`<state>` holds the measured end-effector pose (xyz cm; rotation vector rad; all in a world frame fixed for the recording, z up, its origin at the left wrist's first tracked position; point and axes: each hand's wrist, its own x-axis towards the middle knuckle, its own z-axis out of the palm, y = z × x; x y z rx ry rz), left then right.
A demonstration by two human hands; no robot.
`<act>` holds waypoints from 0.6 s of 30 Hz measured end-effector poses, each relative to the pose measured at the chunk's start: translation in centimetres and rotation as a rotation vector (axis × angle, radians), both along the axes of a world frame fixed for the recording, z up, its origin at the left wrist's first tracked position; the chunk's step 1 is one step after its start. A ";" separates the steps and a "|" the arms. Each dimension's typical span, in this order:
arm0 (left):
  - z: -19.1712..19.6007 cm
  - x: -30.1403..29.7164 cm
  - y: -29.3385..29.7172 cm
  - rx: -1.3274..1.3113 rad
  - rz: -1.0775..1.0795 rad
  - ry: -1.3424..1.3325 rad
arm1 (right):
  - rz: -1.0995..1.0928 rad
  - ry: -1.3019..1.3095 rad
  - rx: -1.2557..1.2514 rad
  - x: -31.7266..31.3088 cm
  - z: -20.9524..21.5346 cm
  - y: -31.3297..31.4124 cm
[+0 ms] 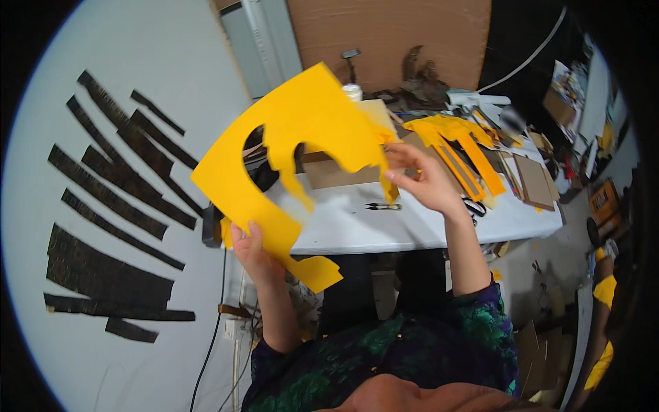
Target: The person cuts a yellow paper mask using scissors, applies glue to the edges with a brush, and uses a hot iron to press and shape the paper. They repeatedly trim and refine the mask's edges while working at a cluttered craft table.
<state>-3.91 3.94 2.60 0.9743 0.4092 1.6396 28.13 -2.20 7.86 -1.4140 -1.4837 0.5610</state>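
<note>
A large yellow sheet [302, 99] with big irregular cut-outs is held up above the table, tilted. Whether it is leather, felt or card I cannot tell. My left hand [255, 255] grips its lower left edge, thumb on the near face and the other fingers mostly hidden behind. At the ragged right end, my right hand [424, 177] is closed on a narrow hanging strip between thumb and fingers. Below the sheet, on the white tabletop [343, 233], lies a pair of small dark thread snips [383, 206], touched by neither hand.
Yellow scraps [449, 129] and long yellow-orange strips [482, 166] lie on the table's right side. Near them are black-handled scissors [475, 207] and brown boards [534, 180]. A cardboard box [336, 172] stands behind the sheet. Black strips [110, 264] hang on the left wall.
</note>
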 end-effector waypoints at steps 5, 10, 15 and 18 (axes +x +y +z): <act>-2.7 1.2 0.5 -0.077 -0.062 -0.044 | 0.017 0.091 0.041 1.5 0.4 -2.7; -2.7 3.4 1.7 -0.080 -0.049 0.153 | 0.230 0.265 0.175 1.3 2.4 -4.5; 2.3 7.6 -0.4 0.223 -0.005 0.318 | -0.004 -0.369 0.655 -1.3 6.5 -7.4; 4.6 9.3 -2.7 0.443 -0.224 0.175 | -0.205 -0.682 0.874 -4.5 5.4 -8.2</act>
